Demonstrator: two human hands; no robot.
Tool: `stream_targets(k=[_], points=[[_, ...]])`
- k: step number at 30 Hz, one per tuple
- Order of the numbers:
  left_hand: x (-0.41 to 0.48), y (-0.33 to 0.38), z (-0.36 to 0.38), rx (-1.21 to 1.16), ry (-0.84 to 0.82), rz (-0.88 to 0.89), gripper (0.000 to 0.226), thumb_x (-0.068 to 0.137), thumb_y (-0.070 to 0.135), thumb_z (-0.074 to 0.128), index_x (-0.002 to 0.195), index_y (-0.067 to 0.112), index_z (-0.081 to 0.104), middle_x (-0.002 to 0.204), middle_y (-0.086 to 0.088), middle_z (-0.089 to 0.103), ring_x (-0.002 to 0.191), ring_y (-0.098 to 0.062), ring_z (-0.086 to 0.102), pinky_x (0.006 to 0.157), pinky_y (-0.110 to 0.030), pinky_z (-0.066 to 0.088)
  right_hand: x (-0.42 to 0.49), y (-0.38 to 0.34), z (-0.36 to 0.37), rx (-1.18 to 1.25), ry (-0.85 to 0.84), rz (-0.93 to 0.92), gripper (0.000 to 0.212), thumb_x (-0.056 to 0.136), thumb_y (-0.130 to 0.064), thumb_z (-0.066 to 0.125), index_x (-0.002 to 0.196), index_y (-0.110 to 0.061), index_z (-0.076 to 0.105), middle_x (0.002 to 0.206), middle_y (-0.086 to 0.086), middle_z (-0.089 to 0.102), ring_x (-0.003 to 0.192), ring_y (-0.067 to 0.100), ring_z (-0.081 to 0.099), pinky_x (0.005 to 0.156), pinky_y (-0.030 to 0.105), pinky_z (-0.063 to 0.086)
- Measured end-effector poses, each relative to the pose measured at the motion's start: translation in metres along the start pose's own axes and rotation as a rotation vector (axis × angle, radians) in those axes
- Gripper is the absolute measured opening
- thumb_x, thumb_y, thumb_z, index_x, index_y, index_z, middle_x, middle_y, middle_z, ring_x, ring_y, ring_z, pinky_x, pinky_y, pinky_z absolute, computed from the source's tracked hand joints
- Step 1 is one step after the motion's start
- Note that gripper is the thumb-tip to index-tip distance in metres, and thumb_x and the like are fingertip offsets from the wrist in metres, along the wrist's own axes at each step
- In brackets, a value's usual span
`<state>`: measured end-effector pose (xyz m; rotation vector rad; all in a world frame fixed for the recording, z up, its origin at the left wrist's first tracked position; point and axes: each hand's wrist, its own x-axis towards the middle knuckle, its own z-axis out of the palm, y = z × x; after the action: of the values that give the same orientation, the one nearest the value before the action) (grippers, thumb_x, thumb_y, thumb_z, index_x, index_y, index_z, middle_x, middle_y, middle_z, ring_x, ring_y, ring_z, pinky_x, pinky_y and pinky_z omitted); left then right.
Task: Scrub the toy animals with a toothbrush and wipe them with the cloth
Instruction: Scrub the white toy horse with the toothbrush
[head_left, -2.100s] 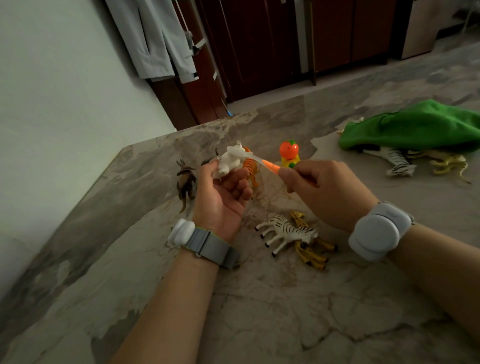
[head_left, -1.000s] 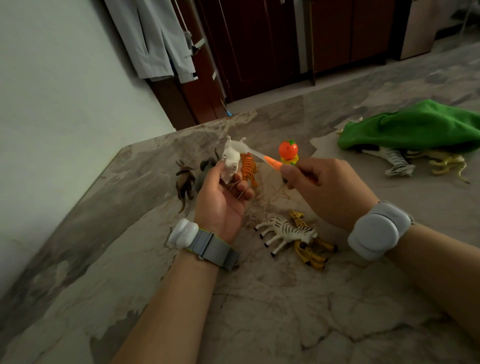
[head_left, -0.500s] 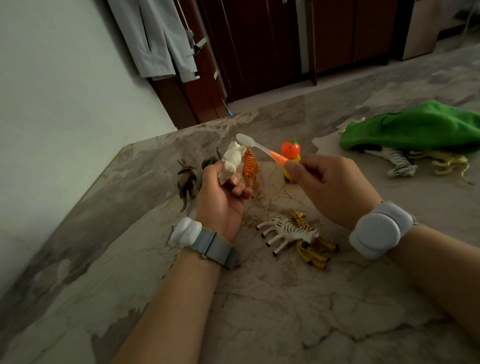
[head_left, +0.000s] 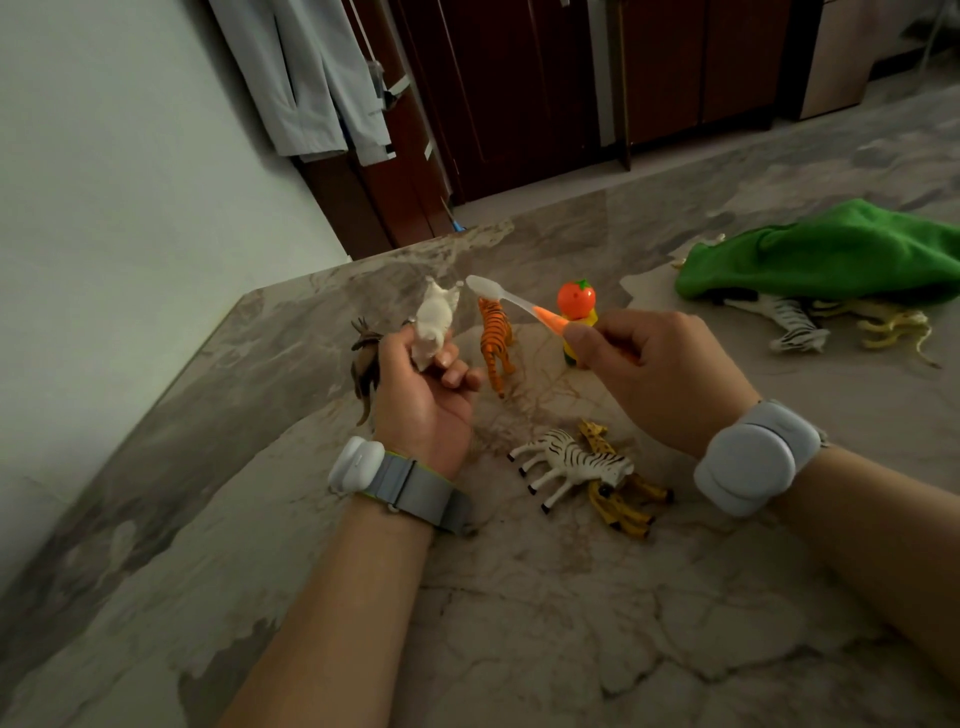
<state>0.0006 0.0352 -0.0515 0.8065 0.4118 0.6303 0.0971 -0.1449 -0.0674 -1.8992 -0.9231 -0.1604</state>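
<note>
Since a couple of secs ago the white toy animal (head_left: 434, 325) has been turned in the left hand (head_left: 421, 400). It lay sideways across the fingers w/ the brush on it, and now it stands on end, poking up above the fist. The toothbrush (head_left: 511, 301) has come off it too. Its pale head hangs just beside the toy's top end, above the tiger (head_left: 493, 338); can't tell if the bristles touch, prob not. To me that reads as a re-grip between strokes, i.e. a fresh side being offered, so scrubbing this one isn't over and wiping hasn't begun. Left hand: fingers curled round the toy's lower half, a firm wrap, just left of the tiger. Right hand (head_left: 654, 374): closed in a pinch on the brush's orange handle, right of the tiger and partly in front of the orange-topped toy (head_left: 576, 306). The green cloth (head_left: 831, 254) lies well to the right of the tiger, draped over a striped toy (head_left: 795, 325) and a yellow toy (head_left: 893, 327), w/ nobody touching it. Nearer me than the tiger, a zebra (head_left: 569, 462) and giraffe (head_left: 618, 499) lie touching on the bench (head_left: 519, 623). A brown animal (head_left: 363, 364) stands left of the tiger, half behind the left hand.
</note>
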Motion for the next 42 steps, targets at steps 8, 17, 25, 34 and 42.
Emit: stream_targets(k=[8,17,25,34,42], points=[[-0.006,-0.005,0.009,0.074,-0.013,0.003,0.023,0.098,0.026,0.043,0.094,0.008,0.057,0.062,0.001,0.034,0.048,-0.010,0.030,0.051,-0.026,0.035,0.001,-0.002,0.000,0.019,-0.007,0.010,0.048,0.096,-0.052,0.050,0.071,-0.015,0.066,0.051,0.000,0.049,0.047,0.011,0.044,0.048,0.027,0.034],[-0.005,-0.008,0.005,0.091,-0.019,-0.046,0.028,0.102,0.024,0.032,0.088,0.009,0.051,0.060,0.000,0.037,0.047,-0.011,0.031,0.048,-0.025,0.037,0.000,-0.003,-0.001,0.023,-0.008,0.013,0.047,0.096,-0.053,0.049,0.070,-0.017,0.066,0.050,-0.001,0.049,0.048,0.011,0.043,0.050,0.031,0.036],[0.006,-0.002,-0.006,-0.020,0.031,-0.016,0.024,0.097,0.011,0.029,0.077,0.014,0.042,0.057,0.001,0.037,0.041,-0.009,0.029,0.043,-0.022,0.035,-0.001,-0.001,0.001,-0.007,-0.016,-0.004,0.053,0.095,-0.054,0.048,0.073,-0.010,0.067,0.053,0.006,0.050,0.052,0.022,0.045,0.048,0.029,0.032],[0.006,0.000,-0.006,0.030,0.017,0.008,0.024,0.097,0.013,0.030,0.080,0.011,0.047,0.060,0.001,0.036,0.042,-0.009,0.027,0.041,-0.023,0.029,0.000,-0.001,0.002,-0.024,-0.016,-0.001,0.052,0.095,-0.055,0.050,0.073,-0.010,0.067,0.053,0.006,0.050,0.048,0.014,0.041,0.048,0.027,0.032],[-0.002,-0.011,0.006,0.153,0.038,-0.018,0.024,0.100,0.017,0.029,0.088,0.009,0.049,0.058,-0.001,0.037,0.040,-0.009,0.027,0.039,-0.022,0.028,0.000,-0.002,-0.001,0.011,-0.005,0.003,0.047,0.097,-0.052,0.049,0.071,-0.017,0.066,0.051,-0.002,0.049,0.049,0.012,0.045,0.049,0.027,0.035]])
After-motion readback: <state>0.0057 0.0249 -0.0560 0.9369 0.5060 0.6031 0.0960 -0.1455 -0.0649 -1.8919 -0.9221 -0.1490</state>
